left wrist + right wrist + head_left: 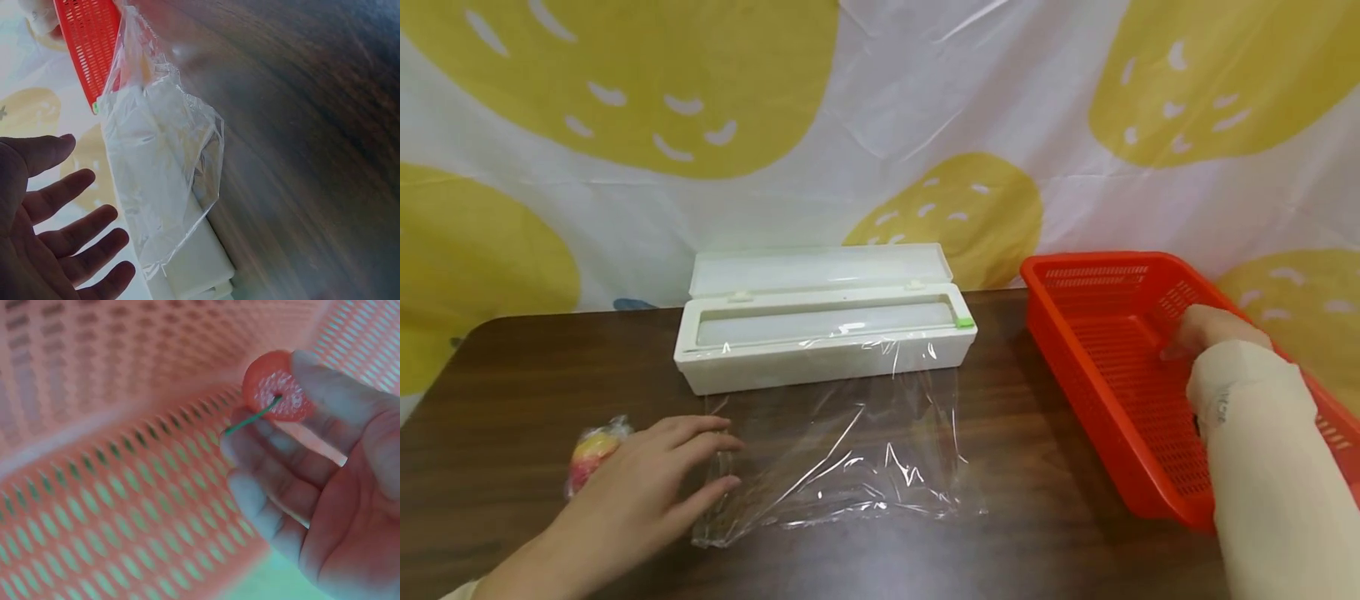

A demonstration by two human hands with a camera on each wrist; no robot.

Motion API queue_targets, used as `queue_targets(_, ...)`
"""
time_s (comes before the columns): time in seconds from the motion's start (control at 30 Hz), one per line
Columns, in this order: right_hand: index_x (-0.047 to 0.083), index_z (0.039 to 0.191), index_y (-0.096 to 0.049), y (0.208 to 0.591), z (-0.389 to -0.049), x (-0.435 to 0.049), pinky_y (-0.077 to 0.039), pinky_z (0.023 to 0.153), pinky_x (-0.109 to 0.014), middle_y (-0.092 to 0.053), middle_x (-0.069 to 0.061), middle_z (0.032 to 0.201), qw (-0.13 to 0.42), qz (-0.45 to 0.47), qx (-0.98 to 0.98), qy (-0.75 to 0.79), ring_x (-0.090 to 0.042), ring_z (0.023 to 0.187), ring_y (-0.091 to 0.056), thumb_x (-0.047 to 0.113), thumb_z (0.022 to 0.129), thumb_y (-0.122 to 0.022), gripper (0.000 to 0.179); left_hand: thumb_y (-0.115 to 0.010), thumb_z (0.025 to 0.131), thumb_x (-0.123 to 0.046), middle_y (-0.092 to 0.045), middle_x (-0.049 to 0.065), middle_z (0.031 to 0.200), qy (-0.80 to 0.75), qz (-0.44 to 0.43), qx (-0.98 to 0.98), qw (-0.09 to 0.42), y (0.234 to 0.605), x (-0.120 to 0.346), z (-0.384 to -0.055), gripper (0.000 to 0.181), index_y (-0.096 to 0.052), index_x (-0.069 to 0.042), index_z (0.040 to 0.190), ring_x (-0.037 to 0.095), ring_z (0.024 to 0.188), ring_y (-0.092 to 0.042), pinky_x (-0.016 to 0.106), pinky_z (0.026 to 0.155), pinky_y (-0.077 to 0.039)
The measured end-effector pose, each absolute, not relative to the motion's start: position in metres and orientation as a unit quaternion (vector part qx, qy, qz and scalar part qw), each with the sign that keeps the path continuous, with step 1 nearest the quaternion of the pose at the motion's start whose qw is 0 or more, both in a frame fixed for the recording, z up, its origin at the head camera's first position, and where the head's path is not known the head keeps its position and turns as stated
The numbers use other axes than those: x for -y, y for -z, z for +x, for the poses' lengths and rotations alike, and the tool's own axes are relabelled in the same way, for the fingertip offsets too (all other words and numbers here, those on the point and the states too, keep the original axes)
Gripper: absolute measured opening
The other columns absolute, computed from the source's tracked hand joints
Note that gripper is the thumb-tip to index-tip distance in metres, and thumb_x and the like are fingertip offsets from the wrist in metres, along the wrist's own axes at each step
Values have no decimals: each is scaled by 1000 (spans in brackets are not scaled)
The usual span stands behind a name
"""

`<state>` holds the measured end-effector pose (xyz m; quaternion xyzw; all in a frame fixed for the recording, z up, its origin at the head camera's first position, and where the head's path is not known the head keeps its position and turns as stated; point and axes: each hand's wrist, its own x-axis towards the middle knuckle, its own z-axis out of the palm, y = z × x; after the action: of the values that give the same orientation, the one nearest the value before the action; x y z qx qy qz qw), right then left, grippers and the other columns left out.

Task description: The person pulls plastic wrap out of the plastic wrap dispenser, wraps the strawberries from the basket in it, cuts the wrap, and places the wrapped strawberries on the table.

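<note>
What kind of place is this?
Probably a table corner indoors, though I can't tell whose room. You can see a dark wooden table, a lemon-yellow patterned cloth hanging behind it, and a red basket on top.

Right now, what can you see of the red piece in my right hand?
The red piece is rounded and glossy, with pale speckling around a dark spot where a thin green stem comes out. It looks like plastic, though I can't be sure. The right hand holds it between thumb and fingers inside the red basket; fingers hide part of it.
</note>
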<state>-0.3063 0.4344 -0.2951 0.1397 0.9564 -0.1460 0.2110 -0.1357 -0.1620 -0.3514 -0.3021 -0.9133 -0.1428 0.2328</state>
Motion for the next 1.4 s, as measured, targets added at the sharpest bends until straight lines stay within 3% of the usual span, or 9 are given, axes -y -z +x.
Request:
queue_targets(0.23, -17, 121, -48, 256, -320, -400, -50, 71, -44, -62, -29, 99, 123, -38, -984, 123, -32, 81, -61, 23, 90, -60, 52, -79, 75, -27, -67, -2, 111, 146, -303, 914, 229, 351, 161, -135, 29, -68, -21, 101, 20, 103, -63, 43, 82, -52)
queue_targets(0.4, 0, 122, -56, 237, -300, -323, -45, 81, -52, -64, -28, 113, 1, -106, -990, 97, -37, 93, -62, 25, 87, -62, 43, -79, 74, -30, -67, -1, 111, 135, -309, 914, 226, 353, 159, -134, 32, -68, -21, 102, 20, 102, -64, 43, 80, -52)
queue_targets(0.5, 10, 118, -61, 237, -275, -268, -47, 79, -46, -70, -15, 103, -43, -167, -979, 113, -28, 90, -65, 24, 85, -66, 36, -79, 74, -32, -67, -1, 111, 133, -312, 915, 220, 354, 157, -133, 33, -68, -21, 102, 19, 101, -64, 43, 80, -53)
queue_targets(0.6, 17, 117, -63, 244, -246, -222, -49, 82, -41, -71, -1, 87, -54, -244, -962, 108, -17, 79, -65, 23, 83, -70, 35, -80, 74, -32, -67, -2, 111, 136, -313, 914, 220, 354, 153, -133, 33, -68, -21, 102, 18, 100, -64, 42, 81, -53)
queue_targets(0.73, 23, 117, -64, 260, -206, -176, -52, 71, -33, -69, 8, 84, -67, -342, -934, 75, -10, 71, -63, 25, 79, -75, 39, -79, 74, -32, -68, -2, 111, 139, -319, 912, 217, 352, 146, -133, 34, -68, -20, 104, 17, 100, -65, 40, 81, -53)
queue_targets(0.83, 27, 115, -65, 275, -177, -152, -50, 58, -27, -68, 10, 90, -75, -409, -908, 49, -8, 73, -63, 28, 77, -76, 39, -77, 76, -36, -68, -2, 112, 140, -329, 911, 205, 351, 139, -131, 37, -67, -19, 107, 15, 99, -65, 39, 81, -53)
queue_targets(0.97, 28, 115, -63, 293, -149, -131, -52, 64, -27, -67, 11, 92, -81, -480, -874, 7, -8, 82, -65, 31, 77, -75, 40, -69, 81, -51, -67, -7, 113, 177, -342, 910, 153, 349, 124, -126, 45, -63, -20, 114, 12, 101, -64, 37, 82, -54)
queue_targets(1.27, 31, 115, -61, 305, -137, -120, -53, 71, -27, -66, 13, 92, -122, -499, -858, 4, -8, 86, -65, 33, 77, -74, 40, -72, 81, -41, -68, -18, 93, 306, -326, 886, 126, 347, 99, -123, 26, -68, -25, 100, -3, 81, -59, 21, 70, -51)
queue_targets(1.4, 30, 113, -62, 308, -139, -122, -52, 72, -27, -66, 13, 93, -121, -499, -858, 7, -8, 87, -65, 32, 77, -75, 39, -72, 81, -40, -67, -17, 83, 354, -310, 879, 78, 347, 94, -126, 24, -69, -23, 97, -6, 72, -55, 18, 62, -47)
